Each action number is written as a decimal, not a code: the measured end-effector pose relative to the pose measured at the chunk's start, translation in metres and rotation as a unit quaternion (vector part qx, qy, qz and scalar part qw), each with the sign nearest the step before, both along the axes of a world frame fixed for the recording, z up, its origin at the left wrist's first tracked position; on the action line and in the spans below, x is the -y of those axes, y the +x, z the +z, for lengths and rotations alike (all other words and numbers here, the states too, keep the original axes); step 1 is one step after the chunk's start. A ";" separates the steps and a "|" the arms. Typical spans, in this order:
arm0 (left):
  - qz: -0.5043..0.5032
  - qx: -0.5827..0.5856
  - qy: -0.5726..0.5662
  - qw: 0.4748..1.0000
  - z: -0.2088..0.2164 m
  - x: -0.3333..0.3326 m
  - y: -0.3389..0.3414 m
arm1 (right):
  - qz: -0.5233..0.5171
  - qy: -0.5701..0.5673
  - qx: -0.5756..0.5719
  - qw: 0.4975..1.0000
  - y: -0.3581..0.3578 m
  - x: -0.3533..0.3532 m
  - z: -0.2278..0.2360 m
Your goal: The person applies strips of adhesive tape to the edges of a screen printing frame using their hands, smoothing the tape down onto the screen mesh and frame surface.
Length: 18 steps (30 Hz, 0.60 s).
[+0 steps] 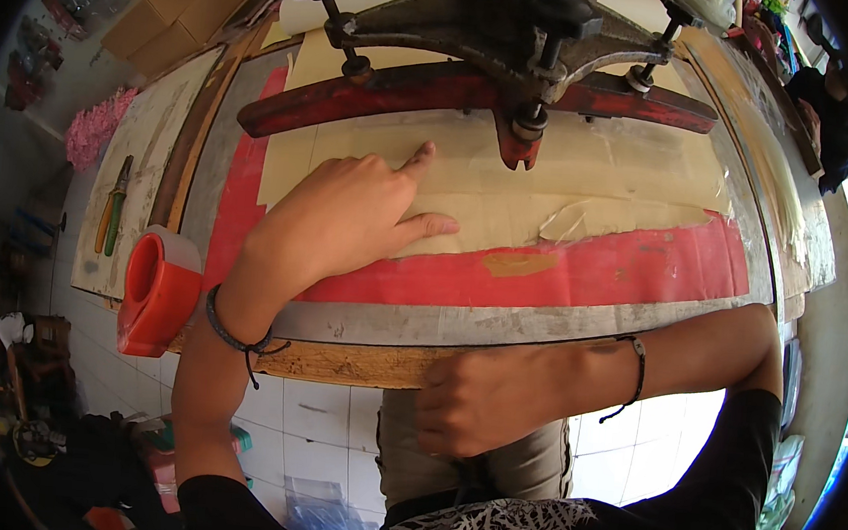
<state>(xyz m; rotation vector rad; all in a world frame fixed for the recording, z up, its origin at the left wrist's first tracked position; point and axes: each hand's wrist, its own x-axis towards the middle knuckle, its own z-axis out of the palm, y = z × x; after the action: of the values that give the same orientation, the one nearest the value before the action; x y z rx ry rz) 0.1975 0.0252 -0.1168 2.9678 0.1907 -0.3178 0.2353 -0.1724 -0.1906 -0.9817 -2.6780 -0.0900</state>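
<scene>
My left hand (344, 209) lies over a tan sheet (354, 145) that looks like overlapping strips of tape or paper. Its thumb and index finger stretch apart, with nothing seen between them. Red sheeting (593, 263) shows below and beside the tan layer, whose lower edge is ragged with one loose, lifted flap (564, 221). At the wooden front edge (357, 362) of the work table, my right hand (478, 397) is closed in a fist, its palm side hidden. Over the far part of the sheet stands a dark metal clamp frame (442, 29) with a worn red bar (398, 94).
At the table's left corner is a red tape dispenser (158, 289). Pliers (115, 206) with green and orange handles lie on a pale board further left. Cardboard boxes (170, 11) stand at the back left. Long pale strands (766, 162) line the right side.
</scene>
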 end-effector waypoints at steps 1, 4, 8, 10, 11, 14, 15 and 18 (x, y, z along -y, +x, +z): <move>0.002 -0.006 -0.004 1.000 0.000 0.000 0.000 | -0.001 0.001 0.000 1.000 0.000 0.000 -0.001; -0.008 0.005 0.001 1.000 0.001 -0.001 0.000 | 0.000 0.002 0.001 1.000 0.000 0.001 0.000; -0.030 0.023 0.007 0.999 -0.003 -0.005 -0.001 | 0.000 -0.004 -0.002 1.000 -0.001 0.000 0.000; -0.024 0.007 0.004 1.000 0.000 -0.003 0.002 | -0.002 -0.010 -0.002 1.000 -0.001 0.001 -0.002; -0.021 0.002 0.007 1.000 0.003 -0.001 0.002 | 0.000 -0.014 0.001 1.000 -0.001 0.002 -0.002; -0.004 -0.013 0.024 1.000 0.010 0.003 0.001 | 0.003 -0.015 -0.001 1.000 0.000 0.002 -0.001; 0.002 -0.018 0.030 0.999 0.012 0.004 0.001 | 0.004 -0.015 -0.002 1.000 0.000 0.002 0.000; -0.003 -0.009 0.017 1.000 0.008 0.002 0.004 | 0.001 -0.022 0.010 1.000 -0.001 0.003 -0.006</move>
<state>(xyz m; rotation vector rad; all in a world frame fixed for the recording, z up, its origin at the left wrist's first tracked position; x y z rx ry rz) 0.2017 0.0235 -0.1092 2.9998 0.1916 -0.3458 0.2344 -0.1757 -0.1969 -0.9969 -2.7101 -0.0406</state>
